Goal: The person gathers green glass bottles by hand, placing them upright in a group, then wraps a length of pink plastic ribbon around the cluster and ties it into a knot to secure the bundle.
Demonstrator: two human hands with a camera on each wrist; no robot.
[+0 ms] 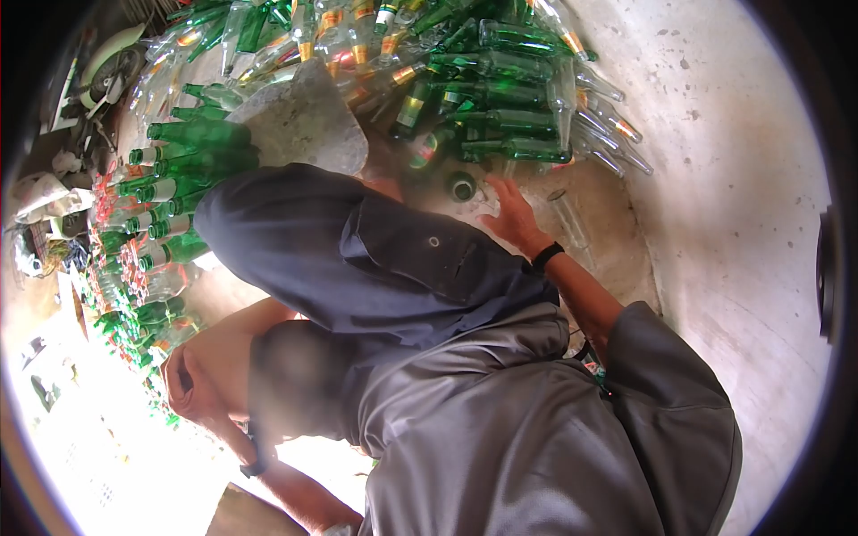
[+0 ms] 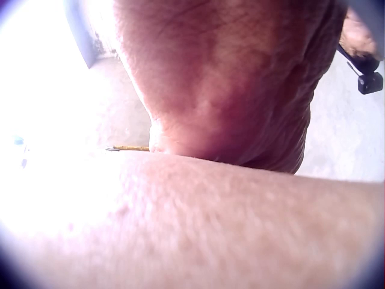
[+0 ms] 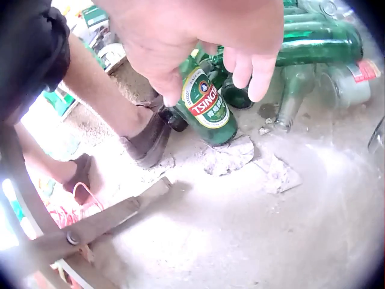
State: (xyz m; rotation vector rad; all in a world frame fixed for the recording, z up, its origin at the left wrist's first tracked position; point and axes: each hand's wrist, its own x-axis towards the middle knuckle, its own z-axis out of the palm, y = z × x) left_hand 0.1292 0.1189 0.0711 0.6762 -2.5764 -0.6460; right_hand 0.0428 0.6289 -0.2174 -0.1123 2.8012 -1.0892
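Right hand [image 1: 517, 217] hung open beside the upright green bottle [image 1: 462, 187], on the floor [image 3: 252, 235] near the stack's [image 1: 518, 94] edge. Left hand [image 1: 195, 391] by bare leg [image 1: 234, 347] — grip unclear. Wrapping the neck looked steadiest.

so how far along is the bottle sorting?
Partway, I'd guess. Looks done: green bottles laid side by side in the left group and right stack. In progress: right hand open at the Tsingtao-labelled bottle; left hand on the leg. Probably left: the mixed clear and green jumble behind.
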